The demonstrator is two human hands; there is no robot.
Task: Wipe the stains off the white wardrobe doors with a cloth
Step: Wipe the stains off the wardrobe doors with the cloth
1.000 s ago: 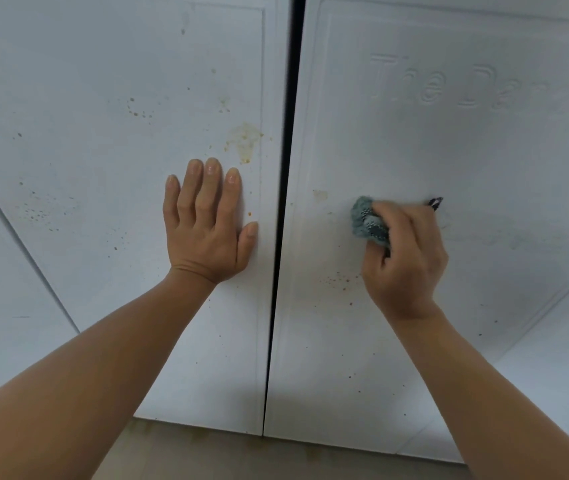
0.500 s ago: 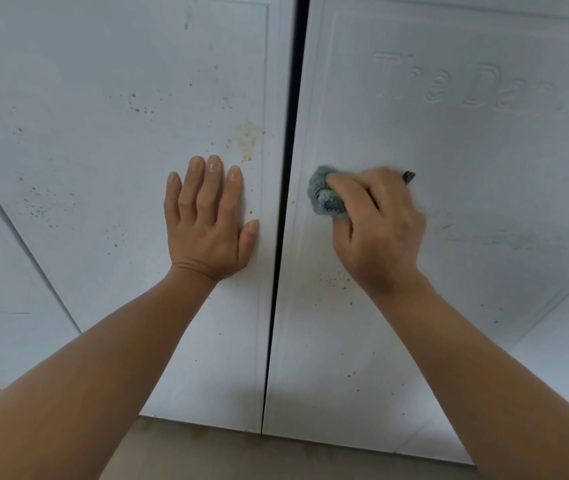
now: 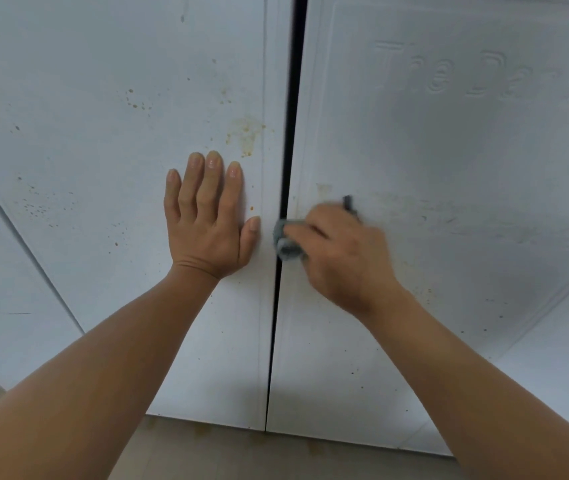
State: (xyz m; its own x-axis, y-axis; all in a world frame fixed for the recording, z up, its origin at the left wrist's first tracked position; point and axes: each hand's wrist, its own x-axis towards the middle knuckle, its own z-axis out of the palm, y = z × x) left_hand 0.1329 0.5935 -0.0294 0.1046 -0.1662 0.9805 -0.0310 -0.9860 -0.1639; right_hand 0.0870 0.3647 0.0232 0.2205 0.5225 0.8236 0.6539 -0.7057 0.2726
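Hands: my left hand (image 3: 207, 220) lies flat, fingers straight, pressed on left door (image 3: 103, 98) near its inner edge, below a yellow-brown stain (image 3: 246, 133). Cloth (image 3: 286, 242) sits wadded at the inner edge of right door (image 3: 449, 150), touching the gap (image 3: 291, 133). My right hand (image 3: 342, 258) is curled round it, blurred. Cloth looks soft, light, limp; I'd grip it bunched in the fist. Since earlier, cloth and right hand slid left and down; left hand unmoved.

The person's left forearm (image 3: 103, 375) and right forearm (image 3: 484, 393) are bare as far as they show. The left hand (image 3: 207, 223) has short, rounded nails and a creased wrist; the right hand (image 3: 342, 261) is blurred.
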